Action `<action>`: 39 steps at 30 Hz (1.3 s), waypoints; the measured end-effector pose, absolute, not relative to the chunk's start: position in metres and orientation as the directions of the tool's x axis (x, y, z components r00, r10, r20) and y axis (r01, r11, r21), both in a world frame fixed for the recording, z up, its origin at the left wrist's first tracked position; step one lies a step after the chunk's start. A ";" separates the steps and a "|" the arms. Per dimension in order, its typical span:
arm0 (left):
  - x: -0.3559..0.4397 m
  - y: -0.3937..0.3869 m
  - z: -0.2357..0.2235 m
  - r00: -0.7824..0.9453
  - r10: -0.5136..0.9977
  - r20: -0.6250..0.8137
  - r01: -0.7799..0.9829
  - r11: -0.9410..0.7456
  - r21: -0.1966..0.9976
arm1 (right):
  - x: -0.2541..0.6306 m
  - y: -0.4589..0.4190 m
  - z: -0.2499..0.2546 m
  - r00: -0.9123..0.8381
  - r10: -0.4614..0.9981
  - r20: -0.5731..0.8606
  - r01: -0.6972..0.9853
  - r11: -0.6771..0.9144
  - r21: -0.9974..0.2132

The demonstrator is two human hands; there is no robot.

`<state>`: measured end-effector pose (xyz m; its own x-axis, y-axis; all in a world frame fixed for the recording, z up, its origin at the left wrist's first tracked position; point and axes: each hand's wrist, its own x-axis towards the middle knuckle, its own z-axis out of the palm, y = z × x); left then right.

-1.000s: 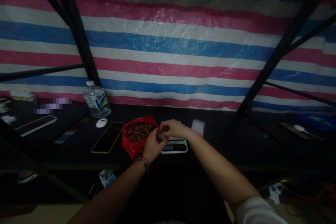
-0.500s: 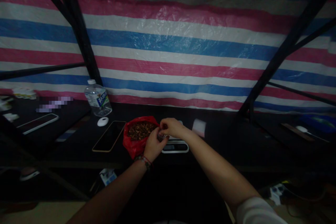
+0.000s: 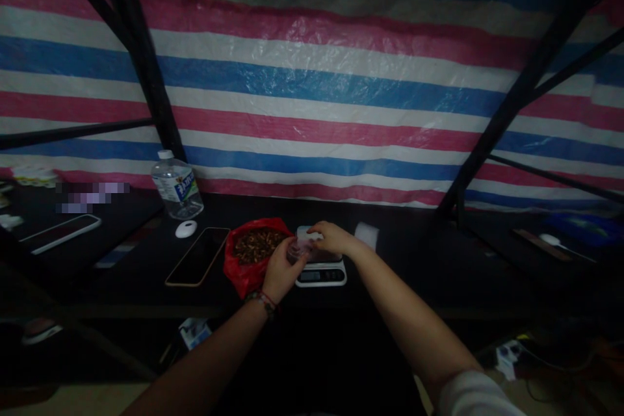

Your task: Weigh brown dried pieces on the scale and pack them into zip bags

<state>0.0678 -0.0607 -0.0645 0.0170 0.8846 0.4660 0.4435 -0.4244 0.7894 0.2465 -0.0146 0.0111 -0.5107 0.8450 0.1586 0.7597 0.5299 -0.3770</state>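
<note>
A red plastic bag (image 3: 242, 273) full of small brown pieces lies open on the dark table. Right beside it stands a small white digital scale (image 3: 322, 273). My left hand (image 3: 279, 273) holds a small clear bag (image 3: 298, 249) at the scale's left edge. My right hand (image 3: 327, 238) is over the scale's platform, its fingers pinching the top of the same clear bag. What is inside the little bag is too dim to make out.
A phone (image 3: 198, 264) lies face up left of the red bag, with a white round object (image 3: 186, 229) and a water bottle (image 3: 176, 186) behind it. Another phone (image 3: 61, 233) lies far left. A white block (image 3: 366, 234) sits right of the scale. Black frame bars cross the striped tarp.
My right hand has shifted slightly right, over the scale platform, with the clear bag now stretched between both hands. The view has drifted a little.
</note>
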 end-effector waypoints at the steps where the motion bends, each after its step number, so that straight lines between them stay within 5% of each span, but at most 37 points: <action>1: 0.068 -0.061 -0.065 0.015 0.884 0.468 0.450 -0.424 0.786 | 0.247 -0.014 0.007 -0.531 0.838 0.125 0.766 0.537 -0.352; 11: 0.067 -0.059 -0.067 0.034 0.880 0.474 0.444 -0.438 0.782 | 0.235 -0.007 -0.006 -0.566 0.819 0.092 0.784 0.569 -0.248; 18: 0.069 -0.062 -0.062 0.053 0.894 0.444 0.445 -0.419 0.791 | 0.231 -0.017 -0.004 -0.398 0.855 0.333 0.668 0.519 -0.534; 22: 0.070 -0.062 -0.060 0.071 0.884 0.462 0.403 -0.449 0.797 | 0.219 -0.033 0.002 -0.425 0.837 0.344 0.544 0.540 -0.642; 32: 0.069 -0.064 -0.059 0.068 0.873 0.483 0.375 -0.471 0.799 | 0.214 -0.059 0.011 -0.441 0.830 0.342 0.563 0.553 -0.614; 39: 0.058 -0.061 -0.048 -0.167 0.866 0.472 0.181 -0.444 0.878 | 0.234 -0.056 0.005 -0.284 0.881 0.379 0.661 0.466 -0.587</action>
<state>0.0583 -0.0615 -0.0483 -0.1671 0.8656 0.4721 0.1814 -0.4436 0.8777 0.2342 -0.0559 0.0052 -0.2839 0.8806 0.3795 0.6614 0.4664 -0.5874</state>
